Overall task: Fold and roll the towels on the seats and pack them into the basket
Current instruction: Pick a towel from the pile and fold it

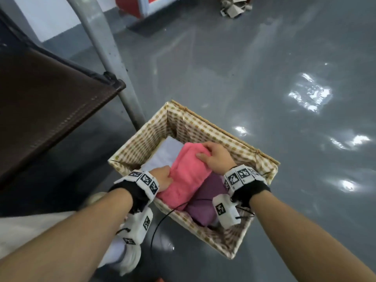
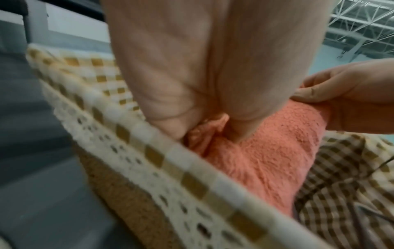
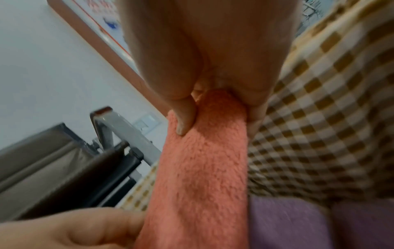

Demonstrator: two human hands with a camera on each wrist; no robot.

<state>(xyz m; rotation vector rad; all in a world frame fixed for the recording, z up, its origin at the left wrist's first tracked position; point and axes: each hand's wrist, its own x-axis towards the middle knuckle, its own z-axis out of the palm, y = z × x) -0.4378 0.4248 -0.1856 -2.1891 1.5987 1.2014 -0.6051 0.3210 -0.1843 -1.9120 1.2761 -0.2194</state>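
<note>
A rolled pink towel [image 1: 186, 176] lies across the middle of the wicker basket [image 1: 215, 127], which stands on the floor and has a checked cloth lining. My left hand [image 1: 162, 178] grips the roll's near end [image 2: 213, 134], just inside the lace-edged rim [image 2: 149, 161]. My right hand [image 1: 213, 154] holds its far end, thumb [image 3: 184, 118] on top of the pink towel [image 3: 202, 168]. A white towel [image 1: 162, 153] lies to the left of the roll, a purple towel [image 1: 205, 202] to its right and nearer me; the purple towel [image 3: 298, 222] touches the pink one.
A dark brown seat [image 1: 46, 110] with a grey metal leg [image 1: 114, 64] stands left of the basket. Glossy grey floor [image 1: 264, 78] stretches ahead and to the right. Crumpled paper [image 1: 234, 7] and a red-and-white object [image 1: 140, 5] sit far off. My white shoe [image 1: 130, 259] is beside the basket.
</note>
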